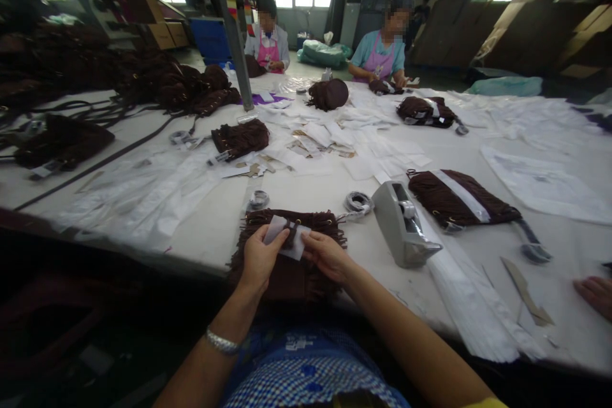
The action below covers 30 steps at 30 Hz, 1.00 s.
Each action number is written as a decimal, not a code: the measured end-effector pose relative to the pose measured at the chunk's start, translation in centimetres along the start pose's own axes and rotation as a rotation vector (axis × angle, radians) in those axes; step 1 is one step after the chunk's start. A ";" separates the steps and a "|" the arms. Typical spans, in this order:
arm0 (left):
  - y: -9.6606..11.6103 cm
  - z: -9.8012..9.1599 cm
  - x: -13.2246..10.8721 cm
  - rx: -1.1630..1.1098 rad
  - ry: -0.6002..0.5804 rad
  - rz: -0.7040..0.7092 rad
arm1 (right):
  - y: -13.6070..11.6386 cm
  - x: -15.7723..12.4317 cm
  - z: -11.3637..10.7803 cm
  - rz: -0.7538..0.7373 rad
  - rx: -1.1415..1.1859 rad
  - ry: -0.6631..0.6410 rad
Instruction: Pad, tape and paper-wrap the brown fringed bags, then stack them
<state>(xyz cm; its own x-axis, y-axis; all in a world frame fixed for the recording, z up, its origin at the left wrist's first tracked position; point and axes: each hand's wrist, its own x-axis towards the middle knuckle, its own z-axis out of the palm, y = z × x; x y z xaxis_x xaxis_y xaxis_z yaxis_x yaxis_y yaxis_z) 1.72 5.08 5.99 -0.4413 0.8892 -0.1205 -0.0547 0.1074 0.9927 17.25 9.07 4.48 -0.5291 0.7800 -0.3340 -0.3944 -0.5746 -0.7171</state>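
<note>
A brown fringed bag lies at the table's near edge, right in front of me. Over its top, my left hand pinches one side of a small piece of thin white paper, thumb on top. The paper's other side is between the closed fingers of my right hand. A dark brown strap or tab of the bag shows between the two halves of the paper. Just beyond the bag are two wrapped coils, one on the left and one on the right.
A grey tape dispenser stands right of the bag. Past it lies another brown fringed bag with a white band. White sheets and cardboard scraps are nearby. Another person's hand rests at the right edge. Two co-workers sit opposite.
</note>
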 end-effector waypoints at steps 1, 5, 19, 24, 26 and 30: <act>0.0 -0.1 0.1 0.025 -0.004 0.015 | 0.1 0.0 0.0 -0.008 -0.005 -0.014; -0.2 -0.7 0.5 0.087 -0.013 0.046 | 0.1 -0.3 -0.2 0.036 0.088 -0.080; 0.0 -1.0 -0.9 0.265 -0.005 0.226 | 1.7 0.7 2.9 -0.102 -0.260 0.276; -0.2 -1.2 -1.4 0.290 -0.037 0.354 | 1.8 0.5 2.5 -0.107 -0.197 0.232; -0.3 -1.3 -1.4 0.312 -0.031 0.390 | 1.7 0.3 2.6 -0.117 -0.173 0.192; -0.4 -1.0 -1.5 0.324 0.000 0.382 | 2.1 0.4 3.0 -0.147 -0.174 0.247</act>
<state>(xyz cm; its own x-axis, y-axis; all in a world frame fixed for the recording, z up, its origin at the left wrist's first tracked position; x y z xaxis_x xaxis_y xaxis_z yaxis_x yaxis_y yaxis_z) 1.46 3.27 5.77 -0.3753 0.8921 0.2517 0.3917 -0.0935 0.9153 13.96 7.40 4.66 -0.2694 0.9000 -0.3426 -0.3076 -0.4175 -0.8550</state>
